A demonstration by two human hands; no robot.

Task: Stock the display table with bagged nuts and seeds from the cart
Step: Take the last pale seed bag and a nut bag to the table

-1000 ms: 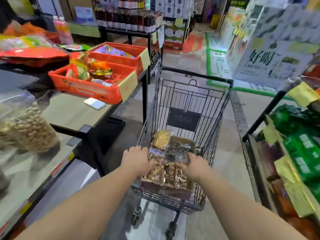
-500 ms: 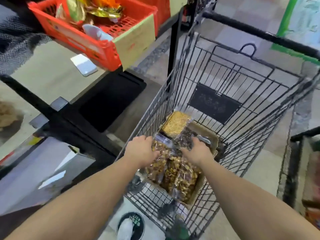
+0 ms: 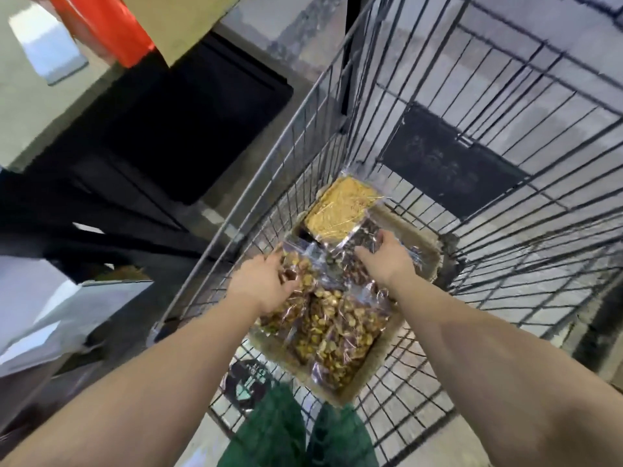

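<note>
clear plastic bags of nuts [image 3: 332, 335] lie packed in a shallow cardboard tray [image 3: 372, 372] on the floor of the wire cart [image 3: 448, 136]. near bags hold yellowish-brown nuts; a darker bag [image 3: 352, 261] sits mid-tray; a bag of fine yellow seed [image 3: 340, 212] lies at the far end, tilted against the tray's far-left corner.

left hand [image 3: 264, 286]: palm down on the left side of the bags, fingers [image 3: 286, 276] curled into the film at the far end of a yellowish-brown bag. contact is clear; cannot tell if the grip is closed round it. no bag looks lifted.

right hand [image 3: 389, 259]: palm down over the dark bag, fingers [image 3: 379, 235] spread and slightly bent, tips at the bag's far edge, just beside the yellow seed bag. resting on it, not clearly gripping.

both bare forearms reach in from the near edge. green trousers [image 3: 296, 429] show at the bottom, seen through the cart's near wire wall.

cart: a dark panel [image 3: 448, 163] hangs on the far wall.

left of cart: the counter [image 3: 20, 106] with a black frame, well apart from the tray. on it a white flat object [image 3: 47, 55], blurred, and the corner of an orange crate [image 3: 104, 32] with a tan card [image 3: 175, 21] hanging on its front. grey floor [image 3: 293, 32] beyond.
</note>
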